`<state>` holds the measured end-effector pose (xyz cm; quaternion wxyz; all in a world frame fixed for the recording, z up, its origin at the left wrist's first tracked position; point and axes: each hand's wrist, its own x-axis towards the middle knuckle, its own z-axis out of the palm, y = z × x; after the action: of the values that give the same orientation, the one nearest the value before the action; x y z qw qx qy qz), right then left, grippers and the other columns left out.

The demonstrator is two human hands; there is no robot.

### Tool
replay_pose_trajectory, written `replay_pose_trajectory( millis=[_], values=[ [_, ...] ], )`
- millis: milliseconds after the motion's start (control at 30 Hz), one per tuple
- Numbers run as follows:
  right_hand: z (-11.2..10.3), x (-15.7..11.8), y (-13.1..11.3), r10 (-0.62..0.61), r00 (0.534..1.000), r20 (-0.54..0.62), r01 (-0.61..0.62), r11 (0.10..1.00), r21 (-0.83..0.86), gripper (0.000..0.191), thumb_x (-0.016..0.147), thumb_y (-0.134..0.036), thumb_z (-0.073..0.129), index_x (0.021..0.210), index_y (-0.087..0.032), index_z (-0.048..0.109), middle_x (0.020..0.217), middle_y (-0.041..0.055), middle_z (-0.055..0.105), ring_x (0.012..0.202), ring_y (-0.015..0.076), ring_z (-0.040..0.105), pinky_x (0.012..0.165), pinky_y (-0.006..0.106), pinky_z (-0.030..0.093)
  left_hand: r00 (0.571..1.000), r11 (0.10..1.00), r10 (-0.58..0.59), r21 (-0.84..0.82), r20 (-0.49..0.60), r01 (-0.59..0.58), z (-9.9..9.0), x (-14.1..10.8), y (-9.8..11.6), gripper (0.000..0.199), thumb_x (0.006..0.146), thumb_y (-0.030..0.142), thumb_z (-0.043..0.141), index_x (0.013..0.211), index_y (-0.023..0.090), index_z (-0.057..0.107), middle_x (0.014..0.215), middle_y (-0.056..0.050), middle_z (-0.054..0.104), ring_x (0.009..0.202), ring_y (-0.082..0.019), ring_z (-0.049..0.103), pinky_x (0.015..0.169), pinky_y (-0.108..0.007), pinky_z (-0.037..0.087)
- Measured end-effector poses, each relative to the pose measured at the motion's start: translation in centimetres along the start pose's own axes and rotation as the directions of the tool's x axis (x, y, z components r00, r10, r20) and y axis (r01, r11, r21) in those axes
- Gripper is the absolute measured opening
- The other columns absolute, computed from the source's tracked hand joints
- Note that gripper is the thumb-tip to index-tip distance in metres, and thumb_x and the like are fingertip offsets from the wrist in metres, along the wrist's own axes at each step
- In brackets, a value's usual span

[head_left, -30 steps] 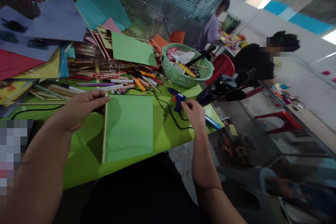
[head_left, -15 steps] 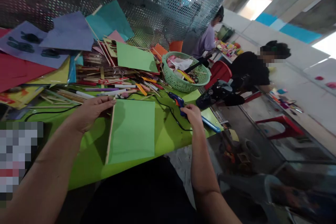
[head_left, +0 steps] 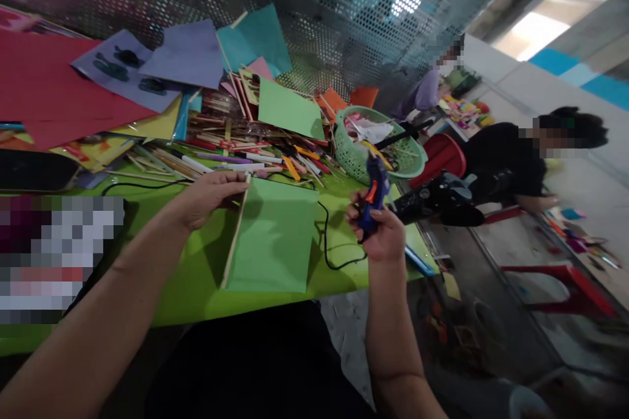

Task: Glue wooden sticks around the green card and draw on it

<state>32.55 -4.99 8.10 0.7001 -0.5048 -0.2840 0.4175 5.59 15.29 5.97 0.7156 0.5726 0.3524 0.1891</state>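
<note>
My left hand (head_left: 209,198) pinches the top left corner of a green sheet of paper (head_left: 275,236), where a thin wooden stick (head_left: 234,236) runs along the sheet's left edge. The sheet is tilted over the bright green table (head_left: 181,288). In my right hand (head_left: 379,229) is a blue glue gun (head_left: 374,193) with an orange trigger, held up with its nozzle pointing upward. My fingers wrap round its handle. A black cord (head_left: 327,242) curves over the table between the sheet and my right hand.
Behind the sheet lie several pens and sticks (head_left: 236,160) and coloured papers (head_left: 289,108). A green basket (head_left: 344,150) holds odds and ends. Right of it is a black device (head_left: 432,200). A blue pen-like stick (head_left: 420,262) lies near the table's right edge. Two people sit further right.
My right hand has picked the glue gun up off the table and turned it nozzle-up. My left hand still holds the sheet's corner. The whole view has shifted.
</note>
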Motion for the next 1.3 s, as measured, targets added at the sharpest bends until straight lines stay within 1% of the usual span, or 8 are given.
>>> replay_pose_trajectory(
  millis=[200,400,567,700,800,900,1100,1300],
  values=[
    [1.5,0.6,-1.1,-0.124,0.99,0.069,0.134,0.975,-0.176,0.035,0.068,-0.03,0.066,0.103,-0.025,0.07,0.076,0.0035,0.073,0.052,0.0155,0.051,0.051,0.032,0.038,1.0,0.999,0.015,0.033,-0.009,-0.015,0.0,-0.3,-0.1,0.038,0.077,0.043,0.075,0.103,0.016,0.073,0.087,-0.003,0.073,0.072,-0.013,0.061,0.064,-0.025,0.048],
    [-0.5,0.5,-2.2,-0.246,0.966,0.077,0.258,0.935,-0.243,0.028,0.072,-0.039,0.073,0.095,-0.023,0.073,0.071,0.0037,0.069,0.06,0.0194,0.06,0.051,0.032,0.042,0.998,0.962,0.062,0.264,0.015,-0.063,-0.7,0.2,0.5,0.037,0.08,0.048,0.072,0.103,0.019,0.077,0.101,-0.005,0.077,0.089,-0.019,0.066,0.077,-0.027,0.051],
    [-2.8,-0.4,-3.1,-0.3,0.952,0.06,0.304,0.91,-0.282,0.031,0.076,-0.048,0.078,0.093,-0.021,0.074,0.067,0.0016,0.065,0.058,0.0159,0.056,0.052,0.029,0.041,0.97,0.722,0.08,0.658,0.228,-0.214,0.7,2.1,2.9,0.047,0.089,0.049,0.057,0.119,0.019,0.077,0.131,-0.01,0.073,0.104,-0.026,0.068,0.083,-0.031,0.052],
    [-4.4,-1.4,-3.4,-0.296,0.955,0.035,0.291,0.901,-0.321,0.038,0.076,-0.051,0.078,0.098,-0.021,0.075,0.069,0.0013,0.065,0.061,0.0167,0.057,0.054,0.03,0.044,0.902,0.42,-0.015,0.821,0.432,-0.387,3.6,3.9,4.2,0.041,0.092,0.036,0.053,0.121,0.021,0.078,0.126,-0.008,0.076,0.108,-0.023,0.068,0.097,-0.031,0.048],
    [-5.4,-2.2,-3.0,-0.278,0.961,0.01,0.265,0.903,-0.338,0.036,0.075,-0.05,0.078,0.098,-0.022,0.076,0.074,0.002,0.066,0.062,0.0169,0.058,0.054,0.03,0.045,0.87,0.287,-0.116,0.855,0.478,-0.432,5.9,4.1,3.8,0.039,0.092,0.028,0.054,0.123,0.025,0.078,0.12,-0.005,0.079,0.1,-0.021,0.069,0.093,-0.03,0.048],
    [-6.0,-2.7,-2.2,-0.248,0.969,0.009,0.237,0.914,-0.33,0.034,0.074,-0.048,0.078,0.096,-0.022,0.076,0.077,0.003,0.068,0.062,0.017,0.06,0.055,0.031,0.047,0.874,0.245,-0.122,0.868,0.47,-0.432,7.3,3.5,2.4,0.039,0.091,0.023,0.055,0.123,0.025,0.078,0.118,-0.008,0.079,0.097,-0.022,0.07,0.087,-0.03,0.049],
    [-6.2,-2.9,0.0,-0.042,0.998,0.054,0.059,0.926,-0.372,0.03,0.074,-0.046,0.077,0.093,-0.023,0.076,0.074,0.005,0.071,0.06,0.0203,0.061,0.055,0.035,0.047,0.861,0.195,0.244,0.846,0.447,-0.495,6.3,0.3,-0.6,0.045,0.097,0.023,0.046,0.134,0.024,0.071,0.142,-0.008,0.068,0.134,-0.027,0.057,0.116,-0.041,0.04],
    [-5.4,-2.3,1.5,0.091,0.992,0.091,-0.035,0.87,-0.492,0.025,0.077,-0.045,0.079,0.09,-0.024,0.077,0.087,0.0046,0.076,0.06,0.0165,0.056,0.059,0.034,0.048,0.91,0.222,0.393,0.946,0.135,-0.236,3.6,-6.3,-5.7,0.045,0.104,0.037,0.039,0.138,0.032,0.067,0.155,-0.002,0.059,0.149,-0.026,0.047,0.126,-0.046,0.029]
  ],
)
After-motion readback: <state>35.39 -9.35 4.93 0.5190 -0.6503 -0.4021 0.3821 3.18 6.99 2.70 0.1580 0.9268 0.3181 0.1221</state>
